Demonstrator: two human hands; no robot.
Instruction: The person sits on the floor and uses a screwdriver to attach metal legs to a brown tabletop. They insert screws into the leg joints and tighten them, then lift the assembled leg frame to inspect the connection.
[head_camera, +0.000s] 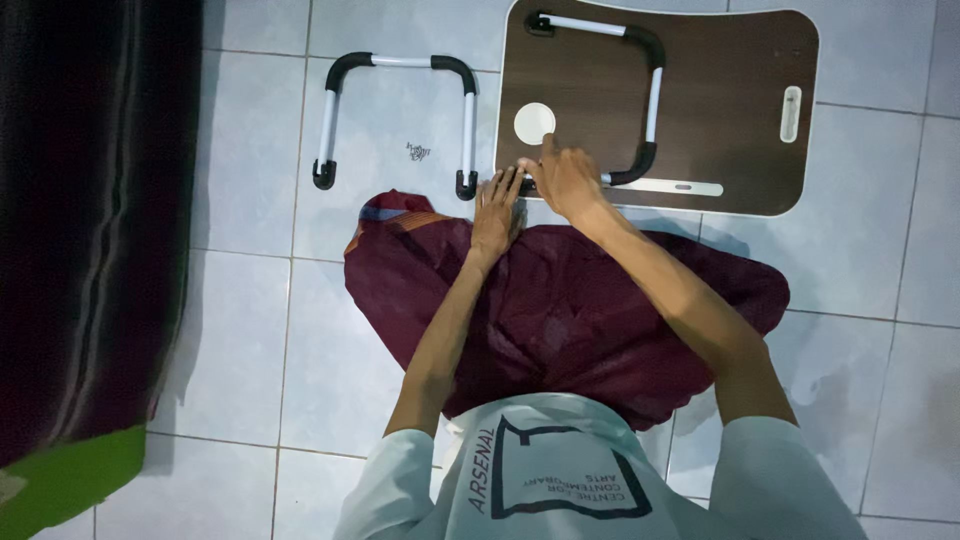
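Both hands at board's near-left edge: right hand (566, 180) grip clamped on leg frame (648, 100) end, left hand (497, 208) flat (fingers apart) beside it.

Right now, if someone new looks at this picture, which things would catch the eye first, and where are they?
The dark brown tabletop lies on the pale tiled floor at upper right, with a U-shaped leg on it. Both hands meet at its near left corner: the right hand on the leg's end, the left hand beside it. A second, loose leg lies on the tiles further left.
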